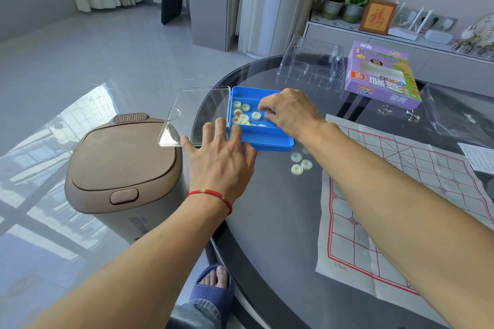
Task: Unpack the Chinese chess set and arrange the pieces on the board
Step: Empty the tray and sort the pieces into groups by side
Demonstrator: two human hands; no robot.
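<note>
Inside the blue box (pixel 270 143), your R hand (pixel 291 112) pinches a piece (pixel 270 115) (board (pixel 401 195) lies right), L hand (pixel 219 155) spread, steadying box.

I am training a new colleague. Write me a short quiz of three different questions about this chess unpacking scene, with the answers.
1. True or false: the clear lid of the blue box is open.
2. Where do the three loose pieces lie? A) on the board B) on the table, between box and board C) in the purple carton
3. Fill in: the right hand reaches into the ____.

Key
1. True; it lies flat to the box's left, and the left hand steadies the box.
2. B; the board has no pieces, and the purple carton stands farther back.
3. Box, fingers curled at a piece.
</note>
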